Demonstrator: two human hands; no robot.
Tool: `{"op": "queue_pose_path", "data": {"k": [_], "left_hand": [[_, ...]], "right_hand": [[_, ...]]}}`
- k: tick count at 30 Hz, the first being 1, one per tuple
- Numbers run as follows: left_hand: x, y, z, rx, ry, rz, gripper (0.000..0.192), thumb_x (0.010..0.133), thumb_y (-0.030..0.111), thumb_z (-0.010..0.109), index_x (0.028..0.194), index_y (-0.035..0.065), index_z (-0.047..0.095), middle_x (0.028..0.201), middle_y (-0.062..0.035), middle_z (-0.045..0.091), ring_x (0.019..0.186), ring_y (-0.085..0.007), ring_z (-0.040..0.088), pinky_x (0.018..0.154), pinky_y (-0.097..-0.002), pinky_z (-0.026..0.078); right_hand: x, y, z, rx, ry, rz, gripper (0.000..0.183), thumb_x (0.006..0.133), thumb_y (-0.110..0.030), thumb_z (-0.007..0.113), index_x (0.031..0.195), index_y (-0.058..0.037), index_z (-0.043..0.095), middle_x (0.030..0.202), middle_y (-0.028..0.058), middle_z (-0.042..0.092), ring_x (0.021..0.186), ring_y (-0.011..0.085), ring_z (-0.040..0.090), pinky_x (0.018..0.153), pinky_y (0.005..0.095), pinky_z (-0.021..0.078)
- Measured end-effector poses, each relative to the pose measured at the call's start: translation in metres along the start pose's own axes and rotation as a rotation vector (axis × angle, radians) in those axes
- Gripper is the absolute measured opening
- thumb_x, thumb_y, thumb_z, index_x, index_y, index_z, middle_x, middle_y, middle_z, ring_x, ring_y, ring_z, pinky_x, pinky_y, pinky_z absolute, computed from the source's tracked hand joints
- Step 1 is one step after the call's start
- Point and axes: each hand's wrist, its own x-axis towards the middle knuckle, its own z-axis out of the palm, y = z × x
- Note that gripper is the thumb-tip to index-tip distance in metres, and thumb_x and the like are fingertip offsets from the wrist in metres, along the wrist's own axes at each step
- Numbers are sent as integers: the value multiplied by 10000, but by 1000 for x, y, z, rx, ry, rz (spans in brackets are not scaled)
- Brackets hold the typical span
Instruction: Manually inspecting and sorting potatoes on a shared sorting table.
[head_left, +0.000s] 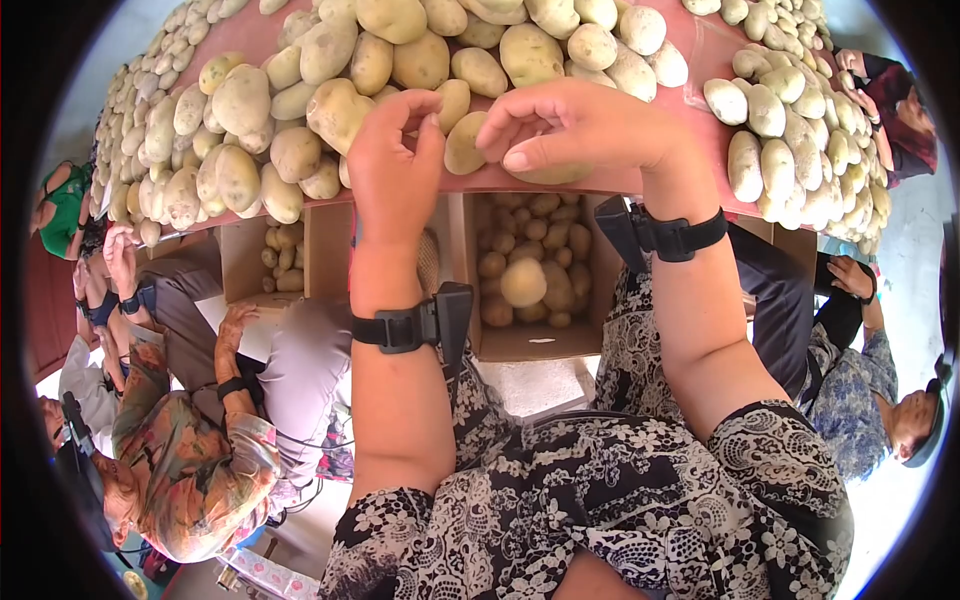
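Observation:
My left hand is raised at the front edge of the red table, its fingers curled with a gap to the thumb and nothing seen in it. My right hand hovers to its right, palm inward, fingers bent and apart from the thumb, also without a visible object. A potato lies on the table between them. Another potato shows partly under my right hand. Below stands a cardboard box holding smaller potatoes. One pale potato shows over them; whether it rests or is falling I cannot tell.
Heaped potatoes cover the table at left and back, with another heap at right. A second cardboard box with potatoes stands at lower left. People sit close by on both sides, including a person in a patterned shirt.

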Motion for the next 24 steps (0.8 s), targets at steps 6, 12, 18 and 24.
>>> {"op": "queue_pose_path", "data": {"k": [6,12,18,24], "left_hand": [[-4,6,9,154,-286,-21,249,775,36,676,1024,31,666,1004,-138,683,936,-344,636,819,-402,515],[-14,23,19,466,-268,58,384,730,52,698,1110,64,642,1125,-118,619,1051,-336,574,876,-418,496],[-20,22,33,607,-293,27,580,662,-21,739,1214,91,598,1193,-113,545,1102,-350,529,932,-416,465],[-22,22,40,564,-219,6,501,689,-30,681,1177,47,599,1132,-128,527,1056,-357,514,887,-423,474]], "right_hand": [[8,21,-10,-177,100,-105,315,875,-229,680,1116,-28,656,1013,67,702,956,147,648,859,288,500],[13,27,-17,-275,222,-88,314,921,-202,655,1165,-8,619,1048,48,672,990,124,609,897,289,487],[15,27,-14,-361,356,-106,269,915,-165,650,1136,-12,640,982,50,696,938,134,629,866,291,501],[16,24,-10,-387,398,-128,259,903,-155,658,1120,-15,648,939,66,708,900,149,651,832,301,518]]}}
